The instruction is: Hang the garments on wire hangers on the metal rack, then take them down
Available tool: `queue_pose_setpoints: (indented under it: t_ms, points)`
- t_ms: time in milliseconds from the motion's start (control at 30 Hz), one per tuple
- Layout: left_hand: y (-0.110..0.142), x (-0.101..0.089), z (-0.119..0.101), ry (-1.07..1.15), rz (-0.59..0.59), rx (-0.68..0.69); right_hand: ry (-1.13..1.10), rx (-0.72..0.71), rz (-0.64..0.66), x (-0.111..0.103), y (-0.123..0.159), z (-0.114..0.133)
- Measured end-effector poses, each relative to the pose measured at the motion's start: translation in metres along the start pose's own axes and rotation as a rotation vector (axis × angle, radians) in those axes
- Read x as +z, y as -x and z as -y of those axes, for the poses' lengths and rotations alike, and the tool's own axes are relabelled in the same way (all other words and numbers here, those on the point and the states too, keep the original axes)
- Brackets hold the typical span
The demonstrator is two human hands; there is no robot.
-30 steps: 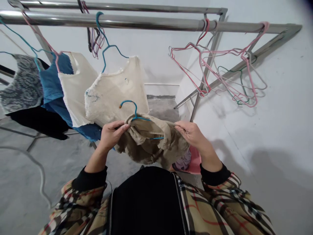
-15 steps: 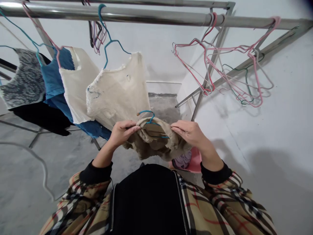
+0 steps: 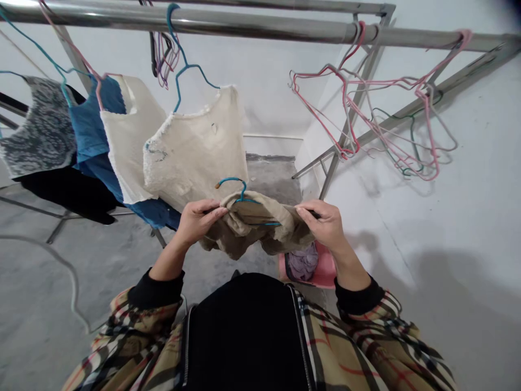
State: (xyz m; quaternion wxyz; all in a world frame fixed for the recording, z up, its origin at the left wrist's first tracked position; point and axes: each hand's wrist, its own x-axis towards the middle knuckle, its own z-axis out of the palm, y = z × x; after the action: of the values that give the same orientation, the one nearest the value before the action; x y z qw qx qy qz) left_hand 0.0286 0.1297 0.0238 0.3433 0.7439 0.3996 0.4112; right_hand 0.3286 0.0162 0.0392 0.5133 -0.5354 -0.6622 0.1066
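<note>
A khaki shirt [image 3: 280,225] hangs between my hands with a blue wire hanger [image 3: 243,190] inside it, the hook sticking up out of the neck. My left hand [image 3: 203,220] pinches the shirt's left shoulder beside the collar. On the other side my right hand [image 3: 323,220] pinches the right shoulder between thumb and fingers. Just beyond the shirt, a cream sleeveless top [image 3: 199,141] hangs on a blue hanger [image 3: 183,60] from the rail. The lower part of the khaki shirt is bunched and partly hidden.
A metal rail [image 3: 252,24] crosses the top. Left on it hang a white top [image 3: 130,146], a blue garment [image 3: 95,119] and a grey patterned garment [image 3: 40,130]. Bare pink hangers [image 3: 345,103] tangle at the right. A pink basin [image 3: 325,266] with purple cloth [image 3: 303,262] sits below.
My hands drew closer together at the shirt's neck, then moved apart again. The hanger hook shifted right, then slightly back left. More of the basin now shows below the shirt.
</note>
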Motion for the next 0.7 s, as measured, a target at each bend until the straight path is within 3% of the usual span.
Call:
queue_pose_setpoints:
  t_ms: [167,367,567,700]
  points:
    - [-0.001,0.004,0.001,0.021,0.063,0.067,-0.005,0.039,0.046,0.001,-0.002,0.005]
    - [0.0,0.008,0.002,-0.05,0.068,0.144,0.095,0.026,0.231,0.006,-0.004,0.007]
    - [0.0,0.017,-0.006,-0.057,0.157,0.234,0.13,-0.048,0.19,0.015,-0.01,0.013]
    - [-0.001,0.021,-0.01,-0.072,0.17,0.265,0.204,-0.042,0.272,0.022,-0.012,0.014]
